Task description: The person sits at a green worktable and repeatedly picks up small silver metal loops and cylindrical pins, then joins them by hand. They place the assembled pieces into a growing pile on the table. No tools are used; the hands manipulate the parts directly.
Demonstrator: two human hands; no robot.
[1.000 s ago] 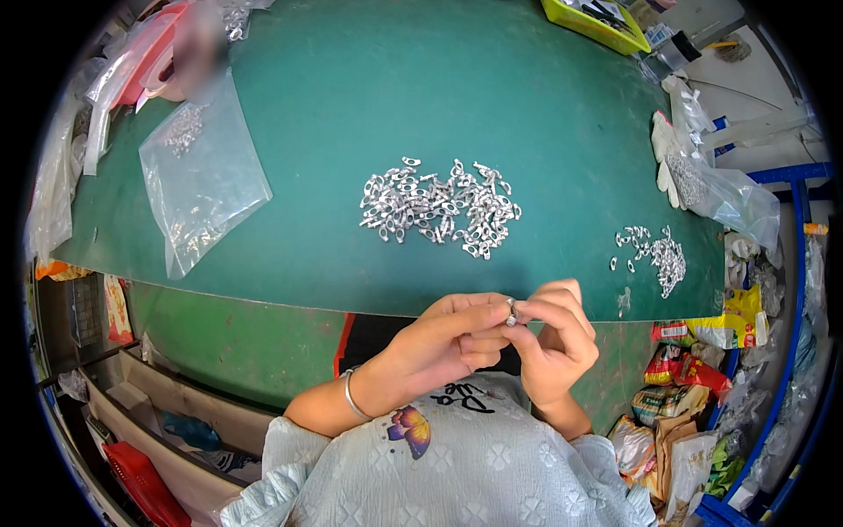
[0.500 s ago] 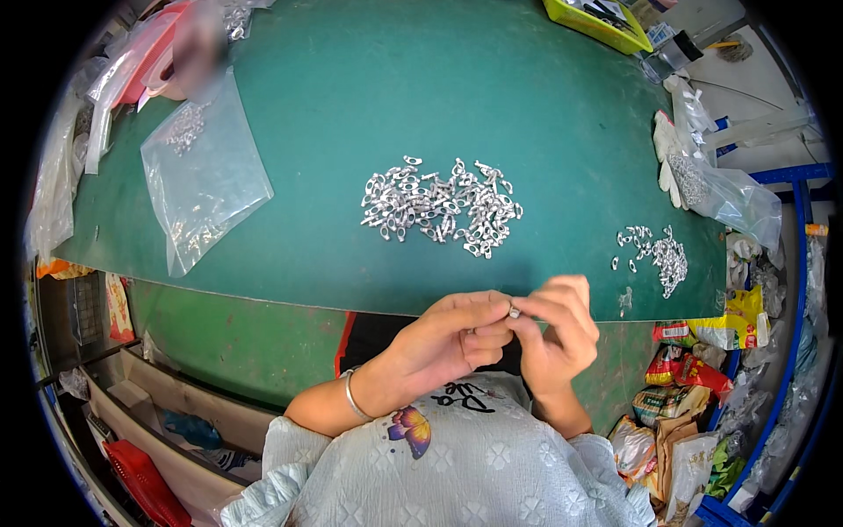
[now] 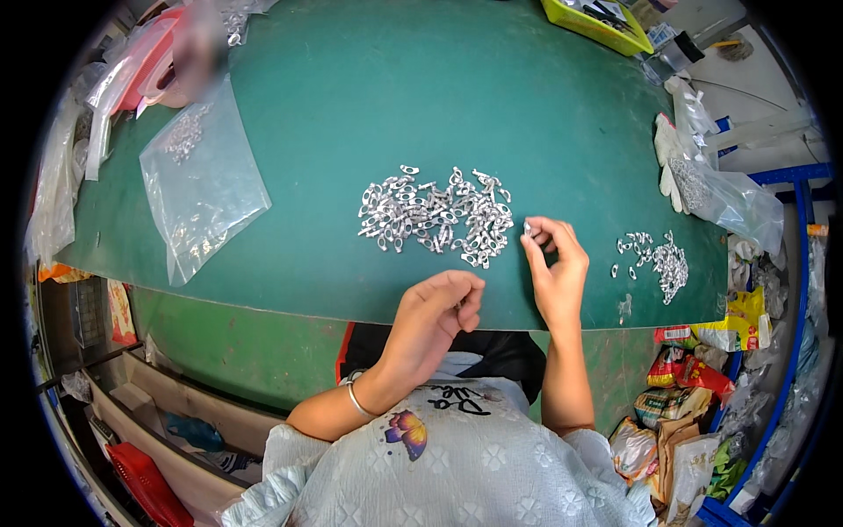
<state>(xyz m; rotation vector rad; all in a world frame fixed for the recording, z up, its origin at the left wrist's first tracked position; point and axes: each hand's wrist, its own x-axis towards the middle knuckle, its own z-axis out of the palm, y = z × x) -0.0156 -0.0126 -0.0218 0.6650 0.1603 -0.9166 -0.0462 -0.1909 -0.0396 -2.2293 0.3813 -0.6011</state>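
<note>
My right hand (image 3: 558,268) is over the table to the right of a pile of small silver metal fittings (image 3: 435,211), many with an oval hole. Between its thumb and forefinger it pinches one small silver metal fitting (image 3: 527,227). Near the table's front edge, my left hand (image 3: 435,307) is closed with its fingers curled in. What lies inside the curled fingers is mostly hidden. Farther right, a smaller heap of silver metal pieces (image 3: 672,268) rests on the green table (image 3: 334,105).
A clear plastic bag (image 3: 206,189) with small pieces in it lies at the left, near pink trays (image 3: 149,57). At the far right are a yellow-green basket (image 3: 597,26), white gloves (image 3: 667,158) and another filled bag (image 3: 724,198). An open drawer (image 3: 176,400) is below left.
My hands were together near the table's edge and are now apart. The right hand has moved forward beside the pile with a fitting in its fingertips; the left has drawn slightly left.
</note>
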